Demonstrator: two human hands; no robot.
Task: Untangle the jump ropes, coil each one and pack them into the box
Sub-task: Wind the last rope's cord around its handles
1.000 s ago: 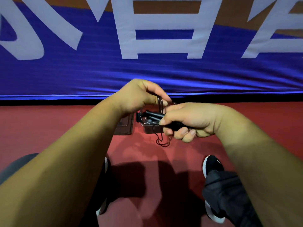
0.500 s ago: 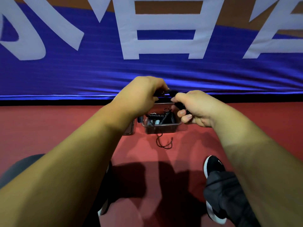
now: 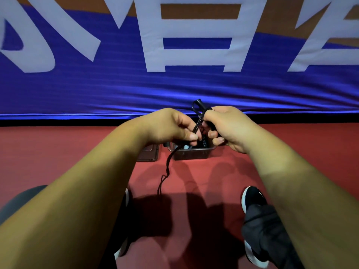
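Thin black jump rope cord [image 3: 168, 167] hangs slack, tail on the red floor [image 3: 58, 152]. Left hand [image 3: 171, 127] pinches the cord; right hand [image 3: 227, 125] grips the black rope handle [image 3: 199, 105]. Hands are close together over the small clear plastic box [image 3: 194, 155]. Advice: wind even loops with light tension and gather the tail before packing.

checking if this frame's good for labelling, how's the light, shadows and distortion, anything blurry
Head view: wide-angle stretch makes both forearms loom; dark shadows fall on the red floor toward the person; sheen streaks the blue fabric banner; the left hand, right hand and thin black jump rope are fairly sharp; the clear plastic box interior is dim, contents unclear.
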